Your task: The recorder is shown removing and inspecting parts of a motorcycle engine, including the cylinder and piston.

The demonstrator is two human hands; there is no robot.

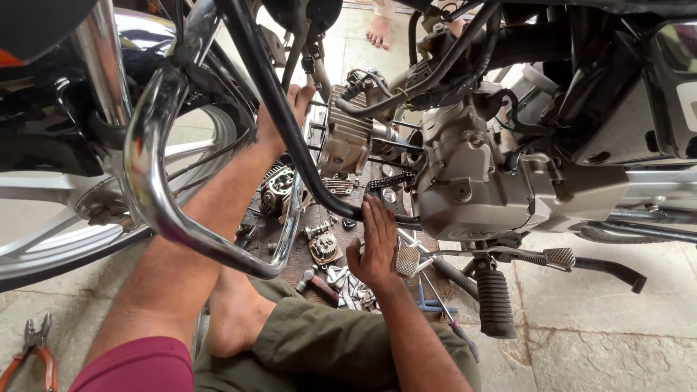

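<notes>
Two bare hands are working under a motorcycle that is filling most of the view, its front wheel point(87, 210) standing at the left and its silver engine case point(472, 189) hanging at the right. A chrome crash guard point(156, 181) is curving down across the left arm, and a black frame tube point(290, 123) is running diagonally from the top toward the engine's underside. The finned cylinder point(347, 134) is sitting slid forward on its long studs, apart from the engine case, with a short run of cam chain point(390, 180) showing between them. The left hand point(279, 120) is reaching up behind the frame tube to the cylinder's left side, its fingertips touching near the top fins; whether its grip is closed around anything I cannot tell, since the tube is covering the palm. The right hand point(375, 243) is lying flat and open, fingers straight and together, pressing upward against the lower frame tube just below the cylinder, holding nothing. Below it, on the stone floor point(602, 319), a board is carrying loose engine parts: a round cylinder head piece point(279, 185), a small sprocket assembly point(324, 247) and a scatter of spanners point(348, 283). A black footpeg point(495, 305) is hanging down at the right, and orange-handled pliers point(33, 352) are lying at the bottom left corner, well apart from both hands.
</notes>
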